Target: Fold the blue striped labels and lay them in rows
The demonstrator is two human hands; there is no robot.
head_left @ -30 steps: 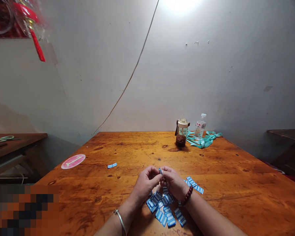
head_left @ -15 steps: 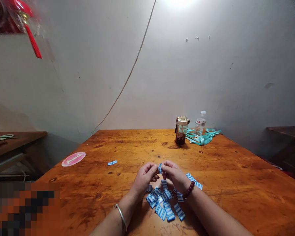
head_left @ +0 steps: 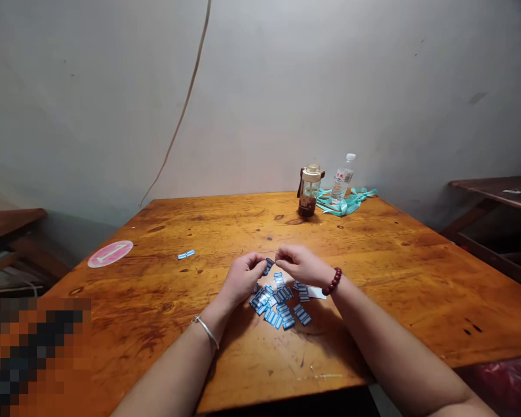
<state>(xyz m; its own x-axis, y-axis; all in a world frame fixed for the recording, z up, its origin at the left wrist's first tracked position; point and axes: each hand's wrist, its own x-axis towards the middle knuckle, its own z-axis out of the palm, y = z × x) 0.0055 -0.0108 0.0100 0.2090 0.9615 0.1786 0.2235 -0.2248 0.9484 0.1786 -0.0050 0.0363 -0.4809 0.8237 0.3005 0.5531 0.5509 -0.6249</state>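
My left hand (head_left: pixel 246 278), with a silver bangle on its wrist, pinches a small blue-and-white striped packet (head_left: pixel 268 267) between thumb and fingers. Just right of that packet is my right hand (head_left: pixel 303 265), its fingers pressed together; whether anything is between them is too small to tell. A beaded bracelet (head_left: pixel 333 281) circles the right wrist. Below both hands, a loose pile of similar striped packets (head_left: pixel 285 315) lies on the wooden table (head_left: pixel 156 324). One more striped piece (head_left: pixel 186 255) lies apart, to the left.
Toward the back right stand a cup of dark liquid (head_left: pixel 308 194) and a clear water bottle (head_left: pixel 342 179), beside turquoise ribbon (head_left: pixel 345 207). A round pink sticker (head_left: pixel 110 254) is at the left. Other tables (head_left: pixel 499 191) flank this one. A pixelated patch covers the lower left.
The view has tilted down and shifted right. My hands have moved slightly apart, and the packet now sits in my left hand's fingers, no longer between both hands.
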